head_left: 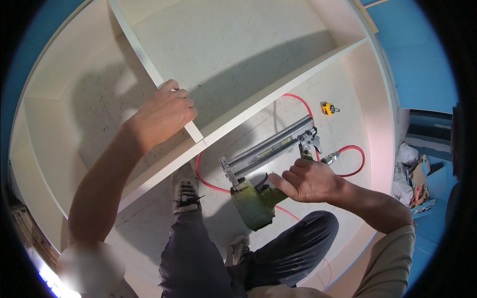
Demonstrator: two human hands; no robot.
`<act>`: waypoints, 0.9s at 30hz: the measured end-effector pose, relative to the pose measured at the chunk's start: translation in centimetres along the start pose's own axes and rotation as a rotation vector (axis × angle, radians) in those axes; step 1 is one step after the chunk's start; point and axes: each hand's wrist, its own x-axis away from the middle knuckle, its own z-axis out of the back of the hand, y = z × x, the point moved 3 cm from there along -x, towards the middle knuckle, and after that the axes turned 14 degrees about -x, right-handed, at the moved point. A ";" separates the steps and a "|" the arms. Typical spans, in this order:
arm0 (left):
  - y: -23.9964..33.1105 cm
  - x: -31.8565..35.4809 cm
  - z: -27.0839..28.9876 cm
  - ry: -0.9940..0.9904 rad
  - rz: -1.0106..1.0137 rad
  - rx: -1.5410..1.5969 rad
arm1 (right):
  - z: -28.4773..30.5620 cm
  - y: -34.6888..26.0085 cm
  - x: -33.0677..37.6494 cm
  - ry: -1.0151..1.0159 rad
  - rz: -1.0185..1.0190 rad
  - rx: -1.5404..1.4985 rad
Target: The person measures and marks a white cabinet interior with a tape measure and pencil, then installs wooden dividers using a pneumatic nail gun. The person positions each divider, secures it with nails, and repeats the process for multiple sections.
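Observation:
My right hand (pixel 314 181) is wrapped round the handle of a green and silver pneumatic nail gun (pixel 252 206). The tool hangs above the floor of a large white cabinet frame, its long magazine slanting up to the right. From the handle's end a metal coupling joins it to a red air hose (pixel 363 158). Farther left, my left hand (pixel 166 110) grips the edge of a white divider board (pixel 140 53), fingers curled over it. Just below that hand, the divider's end meets a long white cross board (pixel 280 84), edges roughly level.
A small yellow tape measure (pixel 327 108) lies inside the frame, right of the nail gun. The hose loops across the panel near my shoe (pixel 186 191). Beyond the frame's right side are crumpled bags and scraps (pixel 420 181) and blue boards (pixel 422 54).

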 end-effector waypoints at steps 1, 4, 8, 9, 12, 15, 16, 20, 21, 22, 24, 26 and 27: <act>0.1 0.1 0.1 -0.002 -0.009 0.014 | 0.2 0.1 -0.3 0.005 0.016 0.005; 0.4 0.1 0.4 -0.001 -0.022 0.035 | 0.4 0.5 -0.8 0.024 0.033 0.017; 0.5 0.0 0.3 0.018 -0.015 0.038 | 0.8 1.1 -1.4 0.017 0.062 0.012; 0.5 0.0 0.3 0.027 -0.009 0.040 | 0.8 1.1 -1.4 0.032 0.076 0.009; 0.6 -0.1 0.5 -0.004 -0.017 0.042 | -0.1 1.3 -1.1 0.048 0.074 0.005; 0.8 -0.3 0.9 -0.009 -0.014 0.024 | 0.2 1.2 -1.4 0.054 0.051 0.001; 0.8 -0.3 1.0 -0.009 -0.015 0.024 | 0.4 1.1 -1.6 0.056 0.043 -0.001; 0.8 -0.1 1.5 -0.008 -0.005 0.016 | 0.5 1.0 -1.6 0.005 0.028 0.015; 0.9 0.0 1.7 -0.007 0.001 0.013 | 0.3 1.0 -1.5 -0.006 0.031 0.013; 0.9 -0.1 2.0 -0.013 0.003 0.014 | 0.2 1.0 -1.4 -0.017 0.034 0.011; 1.0 0.0 2.4 -0.028 0.007 0.020 | 0.0 1.1 -1.4 0.029 0.044 0.082; 1.1 0.1 2.8 -0.025 0.003 0.004 | -0.2 1.1 -1.2 0.041 0.037 0.100; 1.2 0.2 2.9 -0.024 0.001 -0.004 | -0.2 1.1 -1.2 0.036 0.041 0.107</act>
